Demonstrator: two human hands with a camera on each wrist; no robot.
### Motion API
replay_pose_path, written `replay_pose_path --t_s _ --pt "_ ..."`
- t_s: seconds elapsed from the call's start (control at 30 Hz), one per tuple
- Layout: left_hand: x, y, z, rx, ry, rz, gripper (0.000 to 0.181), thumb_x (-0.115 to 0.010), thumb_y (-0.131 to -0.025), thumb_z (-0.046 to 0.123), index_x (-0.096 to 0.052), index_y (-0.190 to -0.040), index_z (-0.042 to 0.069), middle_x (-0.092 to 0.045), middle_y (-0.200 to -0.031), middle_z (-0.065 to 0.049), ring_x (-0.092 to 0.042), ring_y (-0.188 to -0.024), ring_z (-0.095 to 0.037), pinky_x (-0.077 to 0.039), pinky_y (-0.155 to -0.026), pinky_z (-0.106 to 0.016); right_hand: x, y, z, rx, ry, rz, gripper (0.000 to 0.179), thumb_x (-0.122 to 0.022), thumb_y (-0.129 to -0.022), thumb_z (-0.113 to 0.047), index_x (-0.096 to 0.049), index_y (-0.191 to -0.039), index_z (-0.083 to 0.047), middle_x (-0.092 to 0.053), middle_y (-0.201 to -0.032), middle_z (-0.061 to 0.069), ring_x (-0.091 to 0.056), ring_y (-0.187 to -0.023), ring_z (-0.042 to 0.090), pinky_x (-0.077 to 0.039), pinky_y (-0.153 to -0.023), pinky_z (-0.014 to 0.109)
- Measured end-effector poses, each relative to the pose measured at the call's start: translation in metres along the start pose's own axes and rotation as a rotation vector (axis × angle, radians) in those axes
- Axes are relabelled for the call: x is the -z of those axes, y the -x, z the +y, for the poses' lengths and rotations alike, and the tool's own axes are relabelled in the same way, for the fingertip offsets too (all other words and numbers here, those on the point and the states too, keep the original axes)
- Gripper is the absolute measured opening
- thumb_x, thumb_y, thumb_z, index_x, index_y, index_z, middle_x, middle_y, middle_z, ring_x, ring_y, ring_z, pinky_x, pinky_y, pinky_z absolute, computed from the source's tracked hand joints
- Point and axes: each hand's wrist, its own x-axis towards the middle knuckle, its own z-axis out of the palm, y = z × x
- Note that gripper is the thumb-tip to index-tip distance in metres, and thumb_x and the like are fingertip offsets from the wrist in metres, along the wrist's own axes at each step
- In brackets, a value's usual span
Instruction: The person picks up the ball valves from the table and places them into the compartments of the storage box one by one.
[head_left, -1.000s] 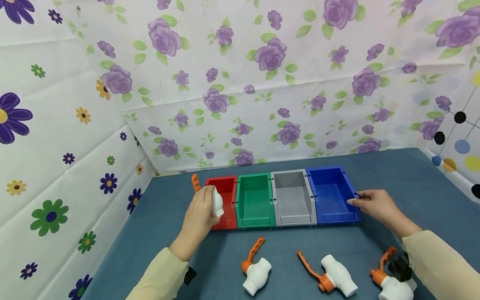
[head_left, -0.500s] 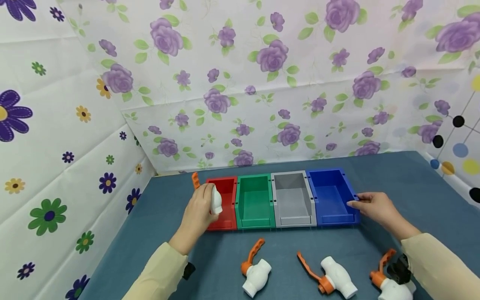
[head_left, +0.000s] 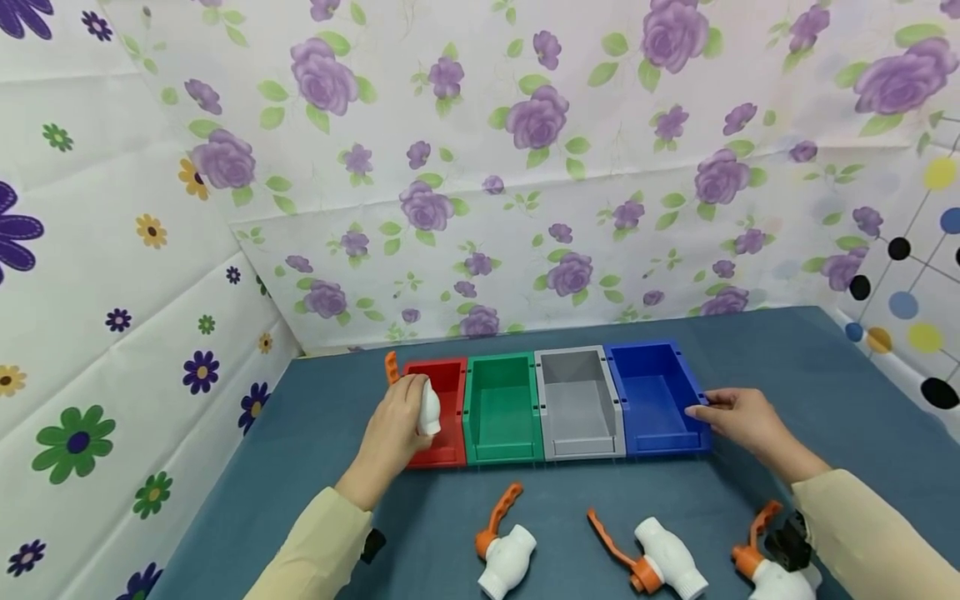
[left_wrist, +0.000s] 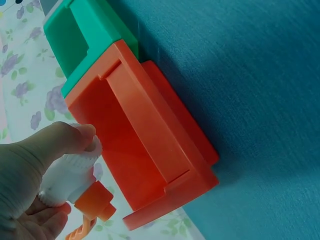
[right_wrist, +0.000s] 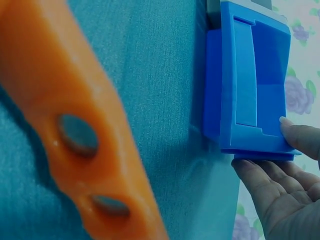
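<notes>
My left hand (head_left: 393, 421) grips a white ball valve (head_left: 429, 408) with an orange lever handle, at the left side of the red bin (head_left: 447, 454). In the left wrist view the thumb lies over the end of the valve (left_wrist: 70, 172), and its orange stem points down beside the bin's opening. My right hand (head_left: 738, 417) pinches the right wall of the blue bin (head_left: 660, 392). The right wrist view has the thumb on the blue bin's (right_wrist: 242, 80) rim and the fingers under its outer side. No contents show in the blue bin.
Between the outer bins stand a green bin (head_left: 502, 450) and a grey bin (head_left: 581, 446), all in one row. Three more white valves with orange handles lie in front: one valve (head_left: 508, 560) centrally, another valve (head_left: 670, 557) rightward, a third valve (head_left: 783, 581) by the right sleeve.
Both hands keep their holds, the left on the valve and the right on the blue bin's wall. The head view has shifted slightly; the bins stay in their row.
</notes>
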Motion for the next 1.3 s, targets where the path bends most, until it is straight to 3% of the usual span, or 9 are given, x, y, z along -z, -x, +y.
replay_pose_path --t_s 0.57,1.3 --pt "-0.011 -0.005 -0.001 0.018 0.02 -0.1 0.08 -0.089 -0.06 0.007 -0.048 -0.127 -0.007 -0.053 -0.124 -0.021 -0.051 -0.114 -0.034 -0.053 -0.088 -0.046 0.0 -0.001 0.001 -0.012 -0.002 0.005 0.069 -0.062 -0.092 -0.034 -0.041 -0.131 0.02 -0.054 -0.122 0.035 -0.062 -0.103 0.037 -0.056 -0.082 0.044" --pt "-0.025 -0.007 0.0 0.037 0.054 -0.154 0.08 -0.088 -0.062 0.011 -0.047 -0.128 -0.009 -0.053 -0.125 -0.022 -0.052 -0.115 -0.034 -0.05 -0.093 -0.046 0.0 0.0 0.0 -0.022 -0.006 -0.007 0.069 -0.06 -0.093 -0.033 -0.038 -0.133 0.02 -0.051 -0.126 0.037 -0.059 -0.108 0.041 -0.055 -0.083 0.044"
